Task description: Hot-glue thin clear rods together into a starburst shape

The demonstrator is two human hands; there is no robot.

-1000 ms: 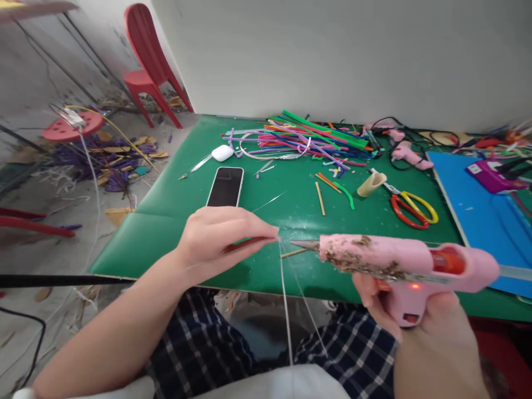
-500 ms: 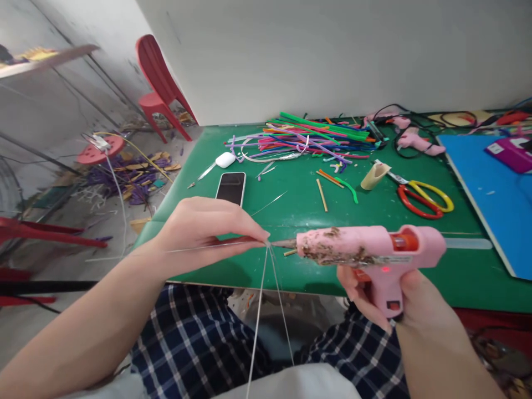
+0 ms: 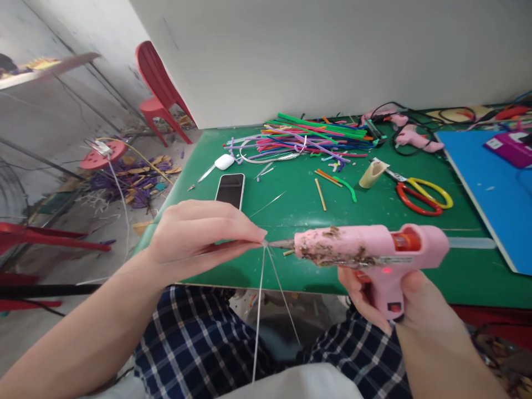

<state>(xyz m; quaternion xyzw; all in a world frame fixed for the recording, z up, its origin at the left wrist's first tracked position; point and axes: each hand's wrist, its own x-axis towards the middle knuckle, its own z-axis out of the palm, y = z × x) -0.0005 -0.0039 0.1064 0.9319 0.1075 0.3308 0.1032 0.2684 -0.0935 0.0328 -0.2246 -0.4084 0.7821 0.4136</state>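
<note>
Glue gun [image 3: 361, 246] apparently touches strands [image 3: 259, 310] pinched in left hand [image 3: 199, 226].

left hand [image 3: 201, 230], left of centre: fingertips pinched together, pointing right | left forearm [image 3: 100, 318]: rising from lower left | right hand [image 3: 420, 307], lower right: fingers curled in grip | bare forearms: 2

Dark blue-and-white plaid legwear [image 3: 195, 338], a pale grey top [image 3: 303, 384] and bare forearms [image 3: 91, 327].
</note>
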